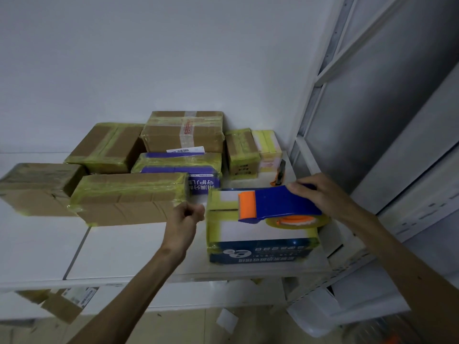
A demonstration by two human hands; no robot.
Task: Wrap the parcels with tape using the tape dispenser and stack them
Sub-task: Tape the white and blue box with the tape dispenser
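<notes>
Right hand (315,192) is grasping the blue plastic tape dispenser (278,202).
I am holding it on top of the blue-and-white cardboard parcel (248,233) sitting on the white tabletop (124,249); my left hand (187,214) is hovering clenched just beside the parcel's left edge.

Plain white wall (173,58) behind a white table (124,249). Grey metal shelving (372,100) stands at right; a pale tiled floor (188,326) lies below in dim light.
</notes>
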